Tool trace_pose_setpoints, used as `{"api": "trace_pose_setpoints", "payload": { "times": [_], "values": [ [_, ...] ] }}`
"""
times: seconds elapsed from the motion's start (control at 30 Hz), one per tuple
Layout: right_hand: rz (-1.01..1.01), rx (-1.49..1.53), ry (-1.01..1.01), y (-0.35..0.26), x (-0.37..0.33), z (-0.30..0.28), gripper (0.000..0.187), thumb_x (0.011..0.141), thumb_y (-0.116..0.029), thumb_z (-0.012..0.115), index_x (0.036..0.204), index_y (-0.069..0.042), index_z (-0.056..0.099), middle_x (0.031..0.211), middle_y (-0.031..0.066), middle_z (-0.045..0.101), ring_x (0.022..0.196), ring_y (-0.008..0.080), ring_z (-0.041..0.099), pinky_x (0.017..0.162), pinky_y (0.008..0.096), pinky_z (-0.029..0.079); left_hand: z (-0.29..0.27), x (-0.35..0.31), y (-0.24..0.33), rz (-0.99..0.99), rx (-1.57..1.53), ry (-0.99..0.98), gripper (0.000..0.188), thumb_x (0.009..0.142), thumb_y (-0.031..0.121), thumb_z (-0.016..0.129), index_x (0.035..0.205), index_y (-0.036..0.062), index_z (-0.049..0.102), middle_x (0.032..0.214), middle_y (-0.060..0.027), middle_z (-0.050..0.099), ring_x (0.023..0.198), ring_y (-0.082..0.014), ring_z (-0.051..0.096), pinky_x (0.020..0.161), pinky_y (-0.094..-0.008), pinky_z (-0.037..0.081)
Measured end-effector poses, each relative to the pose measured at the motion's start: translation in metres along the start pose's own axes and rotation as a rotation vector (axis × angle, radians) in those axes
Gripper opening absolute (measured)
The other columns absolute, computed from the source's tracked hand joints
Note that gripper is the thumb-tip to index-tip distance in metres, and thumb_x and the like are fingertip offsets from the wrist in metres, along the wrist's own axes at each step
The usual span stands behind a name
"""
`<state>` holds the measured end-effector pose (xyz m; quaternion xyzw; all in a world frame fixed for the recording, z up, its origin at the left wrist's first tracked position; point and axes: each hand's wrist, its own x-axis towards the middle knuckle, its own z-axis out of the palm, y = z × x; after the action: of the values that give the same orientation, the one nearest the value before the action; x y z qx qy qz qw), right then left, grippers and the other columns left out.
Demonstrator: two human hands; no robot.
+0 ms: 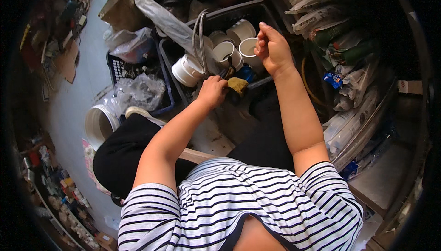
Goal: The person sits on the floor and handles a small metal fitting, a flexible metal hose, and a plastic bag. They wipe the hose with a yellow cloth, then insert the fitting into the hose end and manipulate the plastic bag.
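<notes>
Person's own view downward onto a black crate (261, 82) of white fittings (187, 70). The fittings are the things nearest the hands: at least five show, all inside the crate, turned at different angles, some with their round mouths facing up. One lies on its side at the crate's left; the others cluster toward the middle and right.

The left hand (213, 91) is at the crate's near side, palm down with fingers bent. A yellow piece (238, 84) sits at its fingertips; whether the hand grips this piece, the rim or something beneath cannot be told. A grey loop (200, 42) rises just beyond it, and a blue item (245, 72) lies beside the yellow piece. The right hand (274, 48) is raised over the crate's right side, its fingers loosely curled; nothing shows in it.

Stage of the work: judged from this view, sorting appears incomplete, since fittings, loop and blue item lie mixed together and no fitting is visibly in either hand. No finished group can be made out, and how many pieces lie deeper is hidden. To the left stand a basket (115, 69) and a white bucket (94, 124).
</notes>
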<state>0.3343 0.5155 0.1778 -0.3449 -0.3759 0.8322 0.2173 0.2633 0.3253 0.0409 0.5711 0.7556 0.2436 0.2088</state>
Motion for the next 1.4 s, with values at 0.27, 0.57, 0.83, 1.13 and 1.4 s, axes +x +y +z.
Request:
{"api": "trace_pose_setpoints", "payload": {
  "times": [0.27,0.57,0.83,1.13,1.4],
  "values": [
    [0.298,-0.763,-0.891,0.019,-0.024,-0.006,0.021,0.075,-0.014,0.06,0.091,-0.002,0.066,0.082,0.0083,0.066,0.077,0.0149,0.062,0.068,0.0267,0.049,-0.097,0.05,0.053,-0.158,-0.676,0.298,0.011,0.087,0.01,0.05,0.092,0.0008,0.048,0.078,-0.0053,0.054,0.073,-0.0117,0.048,0.065,-0.0266,0.042],
    [-0.426,-1.156,-0.593,0.043,-0.015,-0.02,0.029,0.079,-0.013,0.057,0.107,-0.003,0.055,0.104,0.0094,0.059,0.097,0.0172,0.055,0.084,0.0308,0.045,-0.119,0.036,0.16,0.097,-0.566,0.191,0.023,0.082,0.016,0.06,0.095,0.0006,0.049,0.077,-0.019,0.058,0.074,-0.0335,0.06,0.064,-0.0356,0.047],
    [-1.221,-1.851,0.157,0.0,0.002,-0.029,0.039,0.077,-0.019,0.062,0.112,-0.005,0.053,0.11,0.011,0.057,0.103,0.0216,0.053,0.09,0.0307,0.042,-0.114,0.034,0.066,-0.159,-0.738,0.418,0.019,0.083,0.019,0.062,0.081,0.0,0.062,0.069,-0.0028,0.057,0.061,-0.0117,0.051,0.055,-0.0254,0.042],
    [-1.216,-1.777,0.211,-0.016,-0.006,-0.044,0.042,0.074,-0.02,0.065,0.112,-0.005,0.053,0.111,0.0113,0.057,0.104,0.0226,0.053,0.091,0.0311,0.041,-0.013,0.001,-0.079,-0.952,-1.045,0.035,0.018,0.086,0.023,0.055,0.088,0.0051,0.057,0.068,-0.0034,0.056,0.053,-0.0144,0.05,0.048,-0.028,0.041],
    [-1.198,-1.701,0.17,-0.017,-0.011,-0.04,0.045,0.072,-0.021,0.067,0.112,-0.006,0.054,0.11,0.0114,0.056,0.104,0.0231,0.052,0.091,0.0316,0.04,0.097,-0.008,-0.093,-0.953,-0.444,-0.051,0.04,0.083,0.026,0.06,0.112,-0.0007,0.054,0.101,-0.0146,0.061,0.09,-0.0272,0.058,0.075,-0.0345,0.046]
  ]
}}
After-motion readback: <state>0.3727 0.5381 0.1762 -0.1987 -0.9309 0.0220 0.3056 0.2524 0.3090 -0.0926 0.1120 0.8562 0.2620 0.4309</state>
